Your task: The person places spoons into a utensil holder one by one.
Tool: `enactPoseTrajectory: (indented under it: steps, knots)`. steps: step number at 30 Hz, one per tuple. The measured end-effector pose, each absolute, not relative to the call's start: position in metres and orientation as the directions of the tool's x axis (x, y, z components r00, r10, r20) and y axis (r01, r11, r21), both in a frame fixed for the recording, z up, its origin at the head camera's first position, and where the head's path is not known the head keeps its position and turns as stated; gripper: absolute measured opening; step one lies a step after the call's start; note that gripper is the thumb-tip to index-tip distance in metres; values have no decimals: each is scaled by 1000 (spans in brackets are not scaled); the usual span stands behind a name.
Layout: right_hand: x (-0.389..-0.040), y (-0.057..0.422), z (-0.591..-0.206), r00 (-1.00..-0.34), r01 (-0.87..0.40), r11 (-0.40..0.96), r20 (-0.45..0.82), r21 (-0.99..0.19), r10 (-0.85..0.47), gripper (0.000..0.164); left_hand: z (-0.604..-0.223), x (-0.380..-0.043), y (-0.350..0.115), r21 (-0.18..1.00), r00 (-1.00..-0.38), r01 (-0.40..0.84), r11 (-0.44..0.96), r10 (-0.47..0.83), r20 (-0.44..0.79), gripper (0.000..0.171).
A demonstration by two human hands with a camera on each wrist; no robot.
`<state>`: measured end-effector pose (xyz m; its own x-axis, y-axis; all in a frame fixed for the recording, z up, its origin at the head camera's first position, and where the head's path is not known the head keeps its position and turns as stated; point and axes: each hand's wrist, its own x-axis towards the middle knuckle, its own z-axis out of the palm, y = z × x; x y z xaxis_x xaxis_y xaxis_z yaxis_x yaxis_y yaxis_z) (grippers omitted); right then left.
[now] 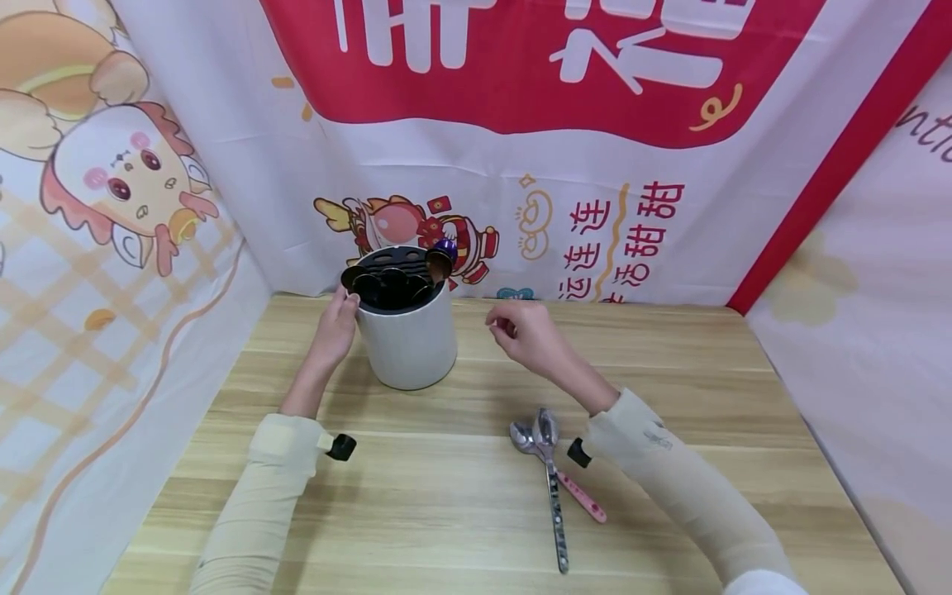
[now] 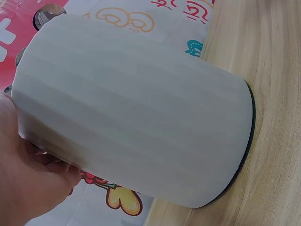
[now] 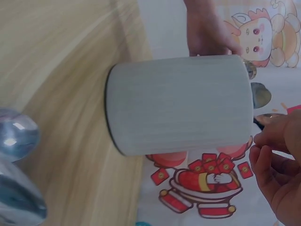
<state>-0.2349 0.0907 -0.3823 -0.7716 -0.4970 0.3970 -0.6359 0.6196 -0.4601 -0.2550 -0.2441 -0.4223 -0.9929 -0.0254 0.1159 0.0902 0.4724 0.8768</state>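
A white utensil holder with a black slotted insert stands upright on the table, several dark spoon heads showing at its top. My left hand grips the holder near its rim on the left side; the left wrist view shows the thumb and bent fingers against its wall. To the holder's right, my right hand hovers apart from it, fingers loosely bent with nothing visible in them. Nearer to me lie two crossed spoons, one with a black patterned handle, the other with a pink handle.
The wooden table meets a printed cloth backdrop just behind the holder. Cloth walls rise at the left and right sides. Both forearms wear light sleeves with a small black device at the wrist.
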Motion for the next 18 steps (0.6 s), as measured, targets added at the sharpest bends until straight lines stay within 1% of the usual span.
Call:
enactPoseTrajectory:
  steps: [5, 11, 18]
  knots:
    - [-232, 104, -400, -805, -593, 643, 333, -485, -491, 9, -422, -255, -244, 874, -992, 95, 476, -27, 122, 59]
    - [-232, 122, -430, -850, -513, 694, 187, -505, -493, 9, -420, -254, -243, 871, -993, 89, 484, -28, 117, 59]
    - [-229, 140, -460, -881, -413, 731, 34, -543, -472, 14, -420, -254, -242, 871, -992, 91, 483, -34, 123, 58]
